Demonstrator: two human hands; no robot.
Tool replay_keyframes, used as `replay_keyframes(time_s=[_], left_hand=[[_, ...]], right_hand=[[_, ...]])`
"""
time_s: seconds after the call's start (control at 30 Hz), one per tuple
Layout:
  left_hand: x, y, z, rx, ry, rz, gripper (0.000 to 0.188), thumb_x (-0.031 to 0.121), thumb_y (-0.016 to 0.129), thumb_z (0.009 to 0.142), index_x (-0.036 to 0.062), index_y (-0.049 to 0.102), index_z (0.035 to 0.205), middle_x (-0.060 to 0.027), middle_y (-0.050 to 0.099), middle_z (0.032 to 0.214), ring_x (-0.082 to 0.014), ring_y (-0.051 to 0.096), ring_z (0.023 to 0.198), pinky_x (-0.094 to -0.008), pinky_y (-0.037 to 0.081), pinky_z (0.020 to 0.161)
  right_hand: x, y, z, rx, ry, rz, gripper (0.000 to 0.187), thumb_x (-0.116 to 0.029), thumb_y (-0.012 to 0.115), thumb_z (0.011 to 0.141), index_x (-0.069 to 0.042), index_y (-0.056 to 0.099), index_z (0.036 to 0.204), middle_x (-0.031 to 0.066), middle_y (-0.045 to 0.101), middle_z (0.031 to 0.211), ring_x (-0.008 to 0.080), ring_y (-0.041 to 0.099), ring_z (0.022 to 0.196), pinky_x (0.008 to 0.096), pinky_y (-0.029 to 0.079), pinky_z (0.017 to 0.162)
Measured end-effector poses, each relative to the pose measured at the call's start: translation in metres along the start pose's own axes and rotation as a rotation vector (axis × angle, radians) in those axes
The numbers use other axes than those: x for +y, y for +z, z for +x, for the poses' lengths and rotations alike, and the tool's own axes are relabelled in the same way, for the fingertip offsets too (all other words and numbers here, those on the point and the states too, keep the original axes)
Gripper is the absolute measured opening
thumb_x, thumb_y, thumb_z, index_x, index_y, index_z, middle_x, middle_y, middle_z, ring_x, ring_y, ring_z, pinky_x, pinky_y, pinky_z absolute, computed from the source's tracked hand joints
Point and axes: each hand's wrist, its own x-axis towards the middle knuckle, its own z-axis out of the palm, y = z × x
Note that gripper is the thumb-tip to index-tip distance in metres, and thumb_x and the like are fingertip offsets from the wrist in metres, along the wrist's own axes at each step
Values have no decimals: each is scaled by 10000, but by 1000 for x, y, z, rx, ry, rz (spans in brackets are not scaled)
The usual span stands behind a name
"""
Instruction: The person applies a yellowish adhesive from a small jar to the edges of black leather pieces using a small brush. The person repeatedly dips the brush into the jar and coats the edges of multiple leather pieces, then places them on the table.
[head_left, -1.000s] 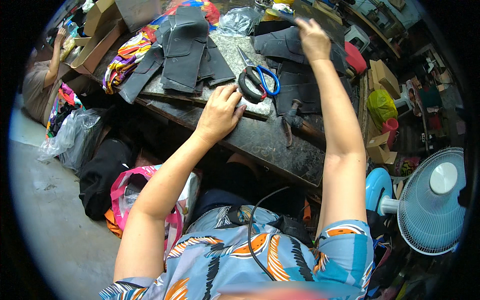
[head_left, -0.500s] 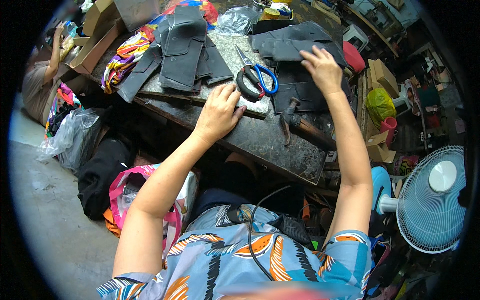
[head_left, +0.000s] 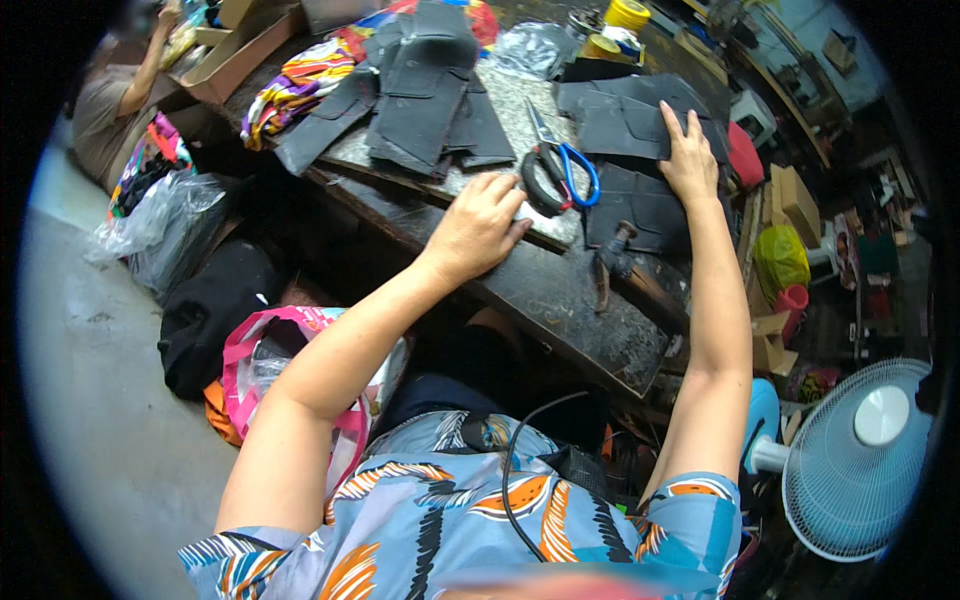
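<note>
My right hand is open, its fingers spread over the right part of a stack of dark grey, leather-like cut pieces. My left hand rests at the front edge of a speckled stone slab, fingers loosely bent, with nothing visible in it. Just right of its fingertips lie scissors with one black and one blue handle, blades pointing away. Another pile of dark cut pieces sits on the slab beyond my left hand. Nearer my right forearm, a hammer lies on more dark pieces and the bench.
The dark workbench ends near my body. Colourful cloth and a clear plastic bag lie farther back. A fan stands at right, a pink-handled bag at lower left. Another person sits at far left.
The whole view has shifted, so the bench appears farther right and lower. My right hand has moved slightly rightward over the dark stack. My left hand stays by the slab's edge.
</note>
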Motion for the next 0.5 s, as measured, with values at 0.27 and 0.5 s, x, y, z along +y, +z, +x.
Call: replay_keyframes(time_s=[0.27, 0.5], left_hand=[[1, 0, 2, 26, 16, 6, 299, 199, 707, 843, -9, 594, 1026, -189, 573, 1173, -371, 528, 1142, -451, 422, 1028], [2, 0, 0, -31, 9, 3, 369, 198, 700, 863, -27, 574, 1127, -202, 554, 1253, -380, 511, 1193, -452, 415, 1053]], right_hand=[[30, -44, 21, 534, -122, -10, 645, 64, 577, 837, -324, 559, 1352, 68, 624, 1286, 305, 709, 961, 394, 610, 785], [-82, -105, 88, 791, -359, 586, 635, -28, 654, 826, -136, 489, 1430, 115, 587, 1383, 307, 577, 1261, 366, 491, 1049]])
